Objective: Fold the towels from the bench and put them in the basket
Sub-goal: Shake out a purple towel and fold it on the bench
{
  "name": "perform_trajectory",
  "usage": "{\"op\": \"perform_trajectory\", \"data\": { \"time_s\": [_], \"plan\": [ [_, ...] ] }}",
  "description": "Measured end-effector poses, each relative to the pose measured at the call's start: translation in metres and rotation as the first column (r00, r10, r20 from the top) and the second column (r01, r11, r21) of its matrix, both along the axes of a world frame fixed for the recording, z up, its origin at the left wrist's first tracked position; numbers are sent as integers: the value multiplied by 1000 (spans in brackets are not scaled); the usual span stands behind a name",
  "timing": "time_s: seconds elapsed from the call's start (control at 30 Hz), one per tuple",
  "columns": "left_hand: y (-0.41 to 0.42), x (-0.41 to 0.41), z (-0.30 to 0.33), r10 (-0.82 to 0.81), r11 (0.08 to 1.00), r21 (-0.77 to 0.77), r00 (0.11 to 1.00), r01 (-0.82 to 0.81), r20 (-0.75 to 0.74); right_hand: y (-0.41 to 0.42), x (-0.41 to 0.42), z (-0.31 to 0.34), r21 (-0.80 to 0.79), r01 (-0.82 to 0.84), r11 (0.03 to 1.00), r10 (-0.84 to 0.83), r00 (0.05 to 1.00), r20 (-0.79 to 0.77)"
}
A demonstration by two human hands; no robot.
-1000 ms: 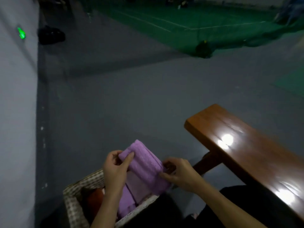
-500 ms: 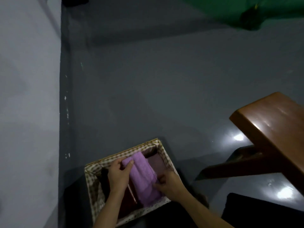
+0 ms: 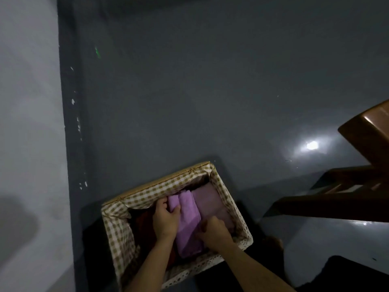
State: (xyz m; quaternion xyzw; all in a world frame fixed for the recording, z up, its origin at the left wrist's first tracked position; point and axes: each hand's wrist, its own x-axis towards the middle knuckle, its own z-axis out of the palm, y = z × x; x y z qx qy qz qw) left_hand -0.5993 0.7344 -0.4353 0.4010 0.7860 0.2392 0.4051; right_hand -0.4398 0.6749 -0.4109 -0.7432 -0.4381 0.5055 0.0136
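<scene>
Folded lilac towel (image 3: 188,224) sits inside the basket (image 3: 160,189), wedged between a mauve towel (image 3: 210,202) and dark red cloth (image 3: 145,226). Left hand (image 3: 166,220) grips its far end; right hand (image 3: 214,230) is curled on its near edge, likely tucking the fold tight. Worktop (image 3: 370,133) stands right of the basket.

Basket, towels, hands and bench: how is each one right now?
Basket: on the floor, open, holding folded towels.
Light purple towel: folded, down in the basket, held at both ends.
Darker purple towel: folded, lying in the basket beside it.
Red towel: in the basket, mostly hidden.
Left hand: gripping the light purple towel.
Right hand: curled on that towel's near end.
Bench: standing; nothing lies on the part in view.
</scene>
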Motion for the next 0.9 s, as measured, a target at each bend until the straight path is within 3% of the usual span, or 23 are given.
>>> {"op": "perform_trajectory", "data": {
  "time_s": [0.2,0.4,0.53,0.7,0.9],
  "plan": [
    [-7,-9,-4,51,999,13,999,-50,-19,2,0,7,3,-68,998,68,995,73],
    [-15,-12,21,-62,996,67,998,63,-17,4,18,38,58,-75,995,73,997,30],
    [-25,2,70,-162,979,126,987,163,-13,4,40,91,155,-121,981,117,993,34],
    [-17,46,162,-283,946,223,934,235,217,-3,83,175,352,-138,926,110,989,100],
    [-28,131,291,-447,885,353,765,303,464,-50,167,305,557,-197,806,49,962,270]
  ]
}}
